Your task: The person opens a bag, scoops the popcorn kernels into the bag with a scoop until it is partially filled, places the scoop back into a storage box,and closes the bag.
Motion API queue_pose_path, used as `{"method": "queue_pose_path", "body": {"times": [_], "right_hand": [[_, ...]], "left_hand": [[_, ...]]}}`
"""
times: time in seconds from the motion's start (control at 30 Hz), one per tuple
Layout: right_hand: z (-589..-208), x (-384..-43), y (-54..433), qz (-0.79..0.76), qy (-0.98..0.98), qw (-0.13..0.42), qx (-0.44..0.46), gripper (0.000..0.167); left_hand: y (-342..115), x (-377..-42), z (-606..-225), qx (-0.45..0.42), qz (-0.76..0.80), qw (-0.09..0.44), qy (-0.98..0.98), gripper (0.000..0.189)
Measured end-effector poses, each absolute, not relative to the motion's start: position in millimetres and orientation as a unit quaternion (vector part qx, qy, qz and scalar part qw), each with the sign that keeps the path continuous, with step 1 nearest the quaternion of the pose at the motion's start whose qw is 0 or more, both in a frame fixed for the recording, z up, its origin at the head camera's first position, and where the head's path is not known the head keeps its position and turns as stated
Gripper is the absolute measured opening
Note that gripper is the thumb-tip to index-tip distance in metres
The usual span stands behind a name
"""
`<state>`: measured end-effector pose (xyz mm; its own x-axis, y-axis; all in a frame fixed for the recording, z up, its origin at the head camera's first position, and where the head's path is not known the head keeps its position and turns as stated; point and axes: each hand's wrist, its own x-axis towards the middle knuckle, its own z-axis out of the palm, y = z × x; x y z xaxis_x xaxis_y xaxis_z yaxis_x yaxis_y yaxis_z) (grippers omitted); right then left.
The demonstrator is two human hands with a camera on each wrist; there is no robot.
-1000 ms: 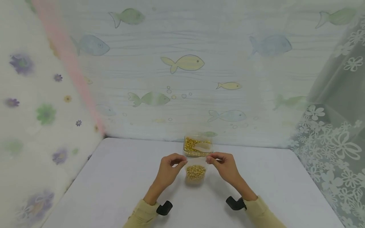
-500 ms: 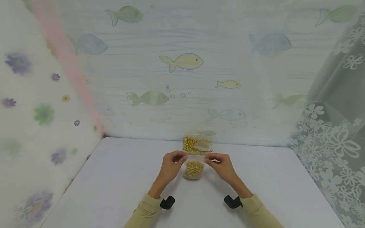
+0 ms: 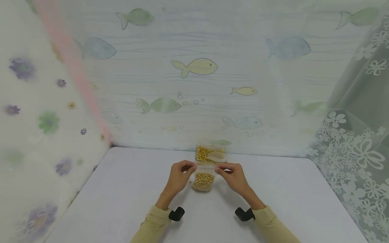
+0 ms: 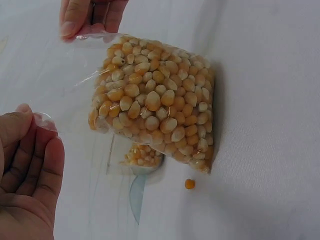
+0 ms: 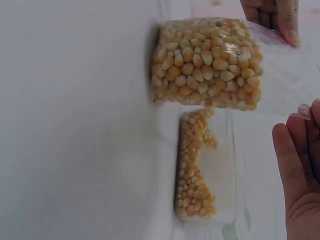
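Observation:
A clear plastic bag (image 3: 203,181), its lower part filled with yellow corn kernels, is stretched between both hands over the table. My left hand (image 3: 180,176) pinches one upper corner between thumb and fingers. The opposite upper corner is pinched by my right hand (image 3: 234,177). In the left wrist view the corn-filled bag (image 4: 155,97) has a see-through upper band above the kernels. The right wrist view shows the same bag (image 5: 207,65) bulging with corn. I cannot tell whether its bottom touches the table.
Behind the bag, a clear rectangular container (image 3: 211,153) holds more corn kernels and a pale piece that I cannot identify. One loose kernel (image 4: 189,184) lies on the white table (image 3: 127,189) beside the bag. A fish-patterned curtain (image 3: 197,84) hangs behind the table.
Both hands and the bag have shifted slightly to the left, the bag's upper edge now drawn flat between them. A loose kernel now shows left of the bag. Both hands keep their pinch.

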<state>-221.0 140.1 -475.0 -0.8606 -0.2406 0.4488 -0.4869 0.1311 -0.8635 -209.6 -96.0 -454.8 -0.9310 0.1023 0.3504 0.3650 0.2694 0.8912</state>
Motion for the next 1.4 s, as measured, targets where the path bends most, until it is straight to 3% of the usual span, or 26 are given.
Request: {"method": "queue_pose_path", "body": {"times": [0.27, 0.57, 1.03, 1.4], "right_hand": [[-474.8, -223.4, 141.0, 0.616, -0.747, 0.104, 0.227, 0.012], [-477.4, -226.6, 137.9, 0.627, -0.746, 0.077, 0.213, 0.013], [-479.8, -228.6, 133.7, 0.603, -0.761, 0.087, 0.226, 0.015], [-482.4, -225.3, 129.5, 0.647, -0.721, 0.076, 0.237, 0.013]], "left_hand": [[-96.5, -198.7, -436.2, -0.174, -0.62, 0.105, -0.758, 0.01], [-93.2, -216.7, -472.8, -0.18, -0.615, 0.111, -0.76, 0.013], [-82.7, -223.5, -475.6, -0.21, -0.587, 0.124, -0.772, 0.004], [-77.2, -225.1, -479.6, -0.247, -0.617, 0.121, -0.737, 0.012]]}}
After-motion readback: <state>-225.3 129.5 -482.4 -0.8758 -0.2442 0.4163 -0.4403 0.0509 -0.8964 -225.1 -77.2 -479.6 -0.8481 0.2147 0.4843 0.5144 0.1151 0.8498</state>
